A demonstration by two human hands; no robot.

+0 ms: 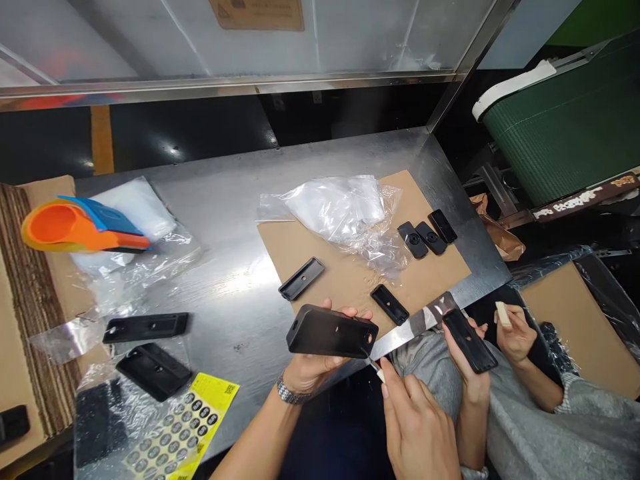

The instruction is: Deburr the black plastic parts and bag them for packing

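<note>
"Where does the black part [327, 331] sit against the fingers?"

"In the left hand [307, 375], which grasps it above the near edge of the metal table [225, 233]. The thumb lies along its near side; other fingertips show past its far side."

"And the right hand [423, 420]?"

"Its fingers are closed round a slim tool [374, 366], the tip at the part's right end. The hand hides much of the handle, so I can't be sure the tip is touching."

"What's around them?"

"A cardboard sheet [350, 273] lies beyond, with one black tray [301, 279] at its left edge and another [390, 305] near the held part. A crumpled clear bag [340, 207] covers the sheet's middle, three small black pieces [431, 238] to its right."

"Anything crowding in?"

"On the right, a co-worker's hand [457, 357] holds a similar piece [470, 340]. The yellow sticker sheet [220, 393] lies well apart, on the left."
</note>
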